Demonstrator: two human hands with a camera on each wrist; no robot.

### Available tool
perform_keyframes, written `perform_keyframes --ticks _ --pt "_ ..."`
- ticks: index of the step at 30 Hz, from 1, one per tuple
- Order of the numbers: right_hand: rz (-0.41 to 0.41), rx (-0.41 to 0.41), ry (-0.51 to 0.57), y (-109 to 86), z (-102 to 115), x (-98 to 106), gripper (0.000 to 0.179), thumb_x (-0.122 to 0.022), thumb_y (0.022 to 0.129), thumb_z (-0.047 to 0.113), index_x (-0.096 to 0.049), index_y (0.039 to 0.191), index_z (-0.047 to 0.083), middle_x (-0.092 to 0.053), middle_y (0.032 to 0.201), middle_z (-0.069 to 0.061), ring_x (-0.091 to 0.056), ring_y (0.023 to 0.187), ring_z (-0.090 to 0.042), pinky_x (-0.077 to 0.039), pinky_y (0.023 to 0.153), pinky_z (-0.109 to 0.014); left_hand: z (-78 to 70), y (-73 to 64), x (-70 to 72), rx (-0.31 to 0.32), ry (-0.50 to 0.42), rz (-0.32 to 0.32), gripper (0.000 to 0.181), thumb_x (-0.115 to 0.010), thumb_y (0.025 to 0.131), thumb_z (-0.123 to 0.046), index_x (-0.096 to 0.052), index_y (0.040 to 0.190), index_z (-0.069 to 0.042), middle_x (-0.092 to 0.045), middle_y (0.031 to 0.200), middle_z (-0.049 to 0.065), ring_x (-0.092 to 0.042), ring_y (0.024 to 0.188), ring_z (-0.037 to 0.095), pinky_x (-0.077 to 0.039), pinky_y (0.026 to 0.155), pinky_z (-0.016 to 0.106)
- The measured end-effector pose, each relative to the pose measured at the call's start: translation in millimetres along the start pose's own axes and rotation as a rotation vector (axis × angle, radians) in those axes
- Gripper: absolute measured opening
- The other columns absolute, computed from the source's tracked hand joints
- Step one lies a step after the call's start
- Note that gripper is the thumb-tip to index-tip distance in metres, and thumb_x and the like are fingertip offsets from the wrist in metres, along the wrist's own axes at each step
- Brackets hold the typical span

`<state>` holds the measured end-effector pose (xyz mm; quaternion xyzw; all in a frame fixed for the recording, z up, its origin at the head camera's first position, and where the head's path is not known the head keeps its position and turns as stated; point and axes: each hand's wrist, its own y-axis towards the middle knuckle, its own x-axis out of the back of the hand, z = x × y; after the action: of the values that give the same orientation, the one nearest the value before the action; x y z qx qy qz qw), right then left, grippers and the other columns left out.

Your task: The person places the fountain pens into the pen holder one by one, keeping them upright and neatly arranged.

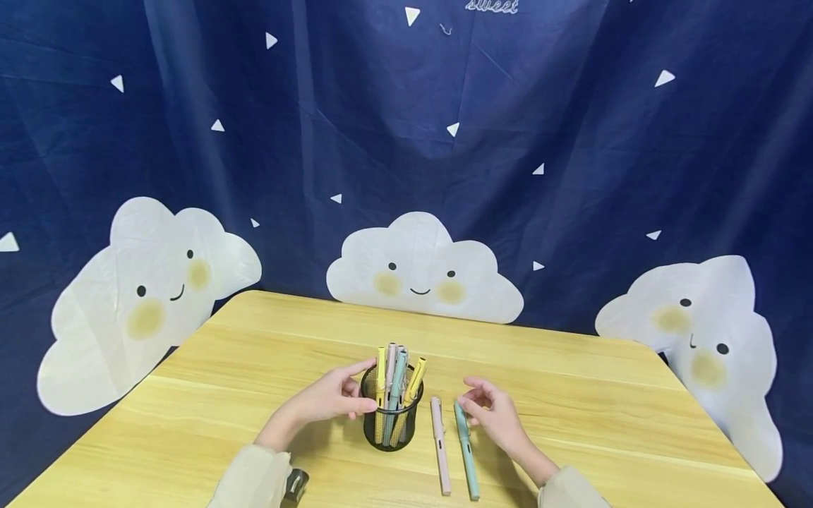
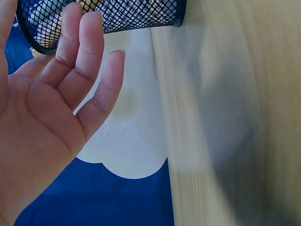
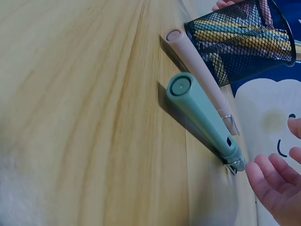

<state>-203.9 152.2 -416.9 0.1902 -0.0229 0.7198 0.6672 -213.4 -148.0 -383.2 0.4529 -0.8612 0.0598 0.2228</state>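
Meanwhile, the left hand (image 1: pixel 327 396) held the black mesh pen cup (image 1: pixel 409 428) between thumb and forefinger; the right hand (image 1: pixel 497 416), thumb and fingers parted, was at the clip end of the teal pen (image 1: pixel 467 457), which lay on the wooden table (image 1: pixel 584 416) beside the pink pen (image 1: pixel 440 451).

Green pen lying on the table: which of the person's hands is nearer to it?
Right. The right hand is by the clip end of the green pen; the left hand is farther away, at the cup.
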Motion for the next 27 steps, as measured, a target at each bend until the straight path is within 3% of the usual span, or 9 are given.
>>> perform_keyframes --ticks 18,27 --pt "0.138 -0.018 -0.06 1.6 -7.5 5.0 0.043 -0.062 0.082 0.007 -0.046 0.115 -0.015 -0.054 0.08 -0.009 -0.054 0.061 -0.017 -0.048 0.046 -0.028 -0.9 -1.1 -0.5 0.008 -0.018 -0.004 0.079 -0.067 0.08 -0.02 -0.02 0.141 -0.001 -0.05 0.061 0.002 -0.056 0.059 0.026 -0.041 0.05 0.024" --pt "0.247 -0.046 -0.11 2.0 -6.7 11.6 0.047 -0.059 0.085 0.009 -0.04 0.12 -0.015 -0.051 0.073 -0.008 -0.052 0.055 -0.015 -0.047 0.042 -0.03 -2.6 -1.6 -1.0 0.019 -0.018 -0.007 0.08 -0.067 0.08 -0.02 -0.02 0.141 -0.002 -0.05 0.061 0.002 -0.056 0.059 0.028 -0.045 0.054 0.03"
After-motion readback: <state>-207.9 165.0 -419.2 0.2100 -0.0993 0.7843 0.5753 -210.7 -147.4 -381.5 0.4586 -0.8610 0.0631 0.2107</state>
